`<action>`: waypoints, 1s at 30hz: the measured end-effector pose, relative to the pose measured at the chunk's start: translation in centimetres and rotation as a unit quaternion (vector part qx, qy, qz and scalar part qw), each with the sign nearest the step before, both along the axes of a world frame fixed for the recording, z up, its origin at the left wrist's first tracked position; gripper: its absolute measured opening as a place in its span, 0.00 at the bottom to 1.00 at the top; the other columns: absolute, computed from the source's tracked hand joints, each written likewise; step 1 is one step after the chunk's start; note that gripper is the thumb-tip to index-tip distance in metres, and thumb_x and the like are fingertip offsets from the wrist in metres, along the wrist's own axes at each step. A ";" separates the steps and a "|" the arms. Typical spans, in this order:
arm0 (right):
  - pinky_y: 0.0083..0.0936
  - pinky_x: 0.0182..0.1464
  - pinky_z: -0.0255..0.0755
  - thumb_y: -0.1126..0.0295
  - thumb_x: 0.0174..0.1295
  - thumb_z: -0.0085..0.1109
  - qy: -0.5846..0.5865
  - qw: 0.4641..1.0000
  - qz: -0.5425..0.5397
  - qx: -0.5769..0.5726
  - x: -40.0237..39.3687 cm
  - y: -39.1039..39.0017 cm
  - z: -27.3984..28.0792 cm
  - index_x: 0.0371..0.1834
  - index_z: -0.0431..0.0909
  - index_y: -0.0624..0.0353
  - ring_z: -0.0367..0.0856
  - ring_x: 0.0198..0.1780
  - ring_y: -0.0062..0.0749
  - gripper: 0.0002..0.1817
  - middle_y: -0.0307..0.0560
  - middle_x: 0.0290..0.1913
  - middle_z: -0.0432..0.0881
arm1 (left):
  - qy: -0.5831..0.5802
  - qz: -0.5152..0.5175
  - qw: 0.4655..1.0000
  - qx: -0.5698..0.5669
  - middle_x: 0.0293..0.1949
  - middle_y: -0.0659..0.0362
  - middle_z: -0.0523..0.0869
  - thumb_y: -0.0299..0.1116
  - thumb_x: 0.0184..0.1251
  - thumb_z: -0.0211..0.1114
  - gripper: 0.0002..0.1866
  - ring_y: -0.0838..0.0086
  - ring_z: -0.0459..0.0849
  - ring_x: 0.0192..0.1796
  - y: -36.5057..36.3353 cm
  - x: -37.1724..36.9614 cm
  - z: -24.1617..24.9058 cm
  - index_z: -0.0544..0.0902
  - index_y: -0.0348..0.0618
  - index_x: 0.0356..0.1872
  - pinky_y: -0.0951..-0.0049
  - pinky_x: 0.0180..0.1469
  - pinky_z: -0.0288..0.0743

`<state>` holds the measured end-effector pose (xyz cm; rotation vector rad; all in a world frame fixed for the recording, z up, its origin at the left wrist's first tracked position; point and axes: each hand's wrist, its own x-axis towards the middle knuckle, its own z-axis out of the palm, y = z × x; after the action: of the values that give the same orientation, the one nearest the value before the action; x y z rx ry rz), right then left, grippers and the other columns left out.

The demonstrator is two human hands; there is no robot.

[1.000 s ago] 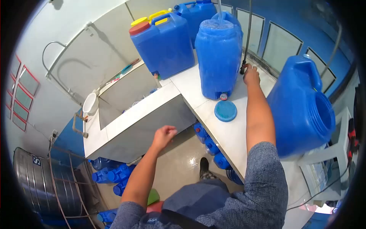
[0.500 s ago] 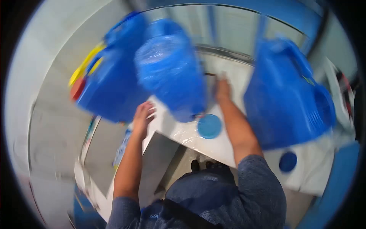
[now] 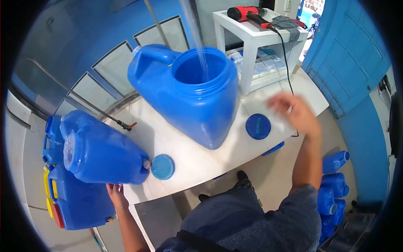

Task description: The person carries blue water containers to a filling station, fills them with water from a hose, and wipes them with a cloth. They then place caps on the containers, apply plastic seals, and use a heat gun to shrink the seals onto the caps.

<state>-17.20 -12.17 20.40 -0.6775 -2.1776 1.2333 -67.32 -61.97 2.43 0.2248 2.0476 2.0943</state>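
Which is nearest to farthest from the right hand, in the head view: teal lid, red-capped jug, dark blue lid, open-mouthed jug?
1. Dark blue lid: just left of the right hand.
2. Open-mouthed jug: left of that lid, standing mid-view.
3. Teal lid: farther left, flat near the front edge.
4. Red-capped jug: far left.

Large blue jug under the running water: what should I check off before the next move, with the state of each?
1. Water stream enters the large jug: ok.
2. Water level inside it: cannot tell.
3. Right hand free: ok, nothing held.
4. Dark blue lid near that hand: ok, on the counter.
5. Smaller jug closed: not ok, teal lid beside it.
6. Left hand gripping it: cannot tell.
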 end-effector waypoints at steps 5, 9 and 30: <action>0.31 0.57 0.74 0.68 0.68 0.57 -0.074 0.904 -0.232 0.351 2.9 23.2 5.8 0.57 0.80 0.58 0.83 0.52 0.40 0.15 0.52 0.51 0.85 | -0.005 0.134 0.991 0.032 0.58 0.63 0.77 0.30 0.73 0.54 0.21 0.73 0.76 0.57 1.7 3.7 -1.3 0.69 0.51 0.66 0.64 0.62 0.68; 0.35 0.65 0.71 0.67 0.65 0.62 -0.111 0.898 -0.124 0.407 3.3 37.7 7.0 0.66 0.74 0.57 0.79 0.62 0.48 0.25 0.59 0.58 0.82 | -0.093 0.186 0.978 -0.011 0.55 0.64 0.77 0.34 0.72 0.57 0.24 0.75 0.76 0.54 3.6 11.2 -2.3 0.67 0.52 0.68 0.66 0.61 0.68; 0.34 0.69 0.65 0.59 0.65 0.59 0.096 0.936 0.018 0.339 3.7 16.7 9.3 0.75 0.62 0.63 0.75 0.66 0.47 0.37 0.59 0.68 0.72 | -0.154 -0.160 0.966 -0.133 0.61 0.57 0.81 0.38 0.77 0.59 0.24 0.70 0.82 0.58 12.7 30.6 10.7 0.68 0.45 0.69 0.65 0.60 0.77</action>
<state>-13.48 4.55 29.68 -0.2129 -2.2438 0.4623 -36.68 -49.29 13.17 0.1622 1.9270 1.5402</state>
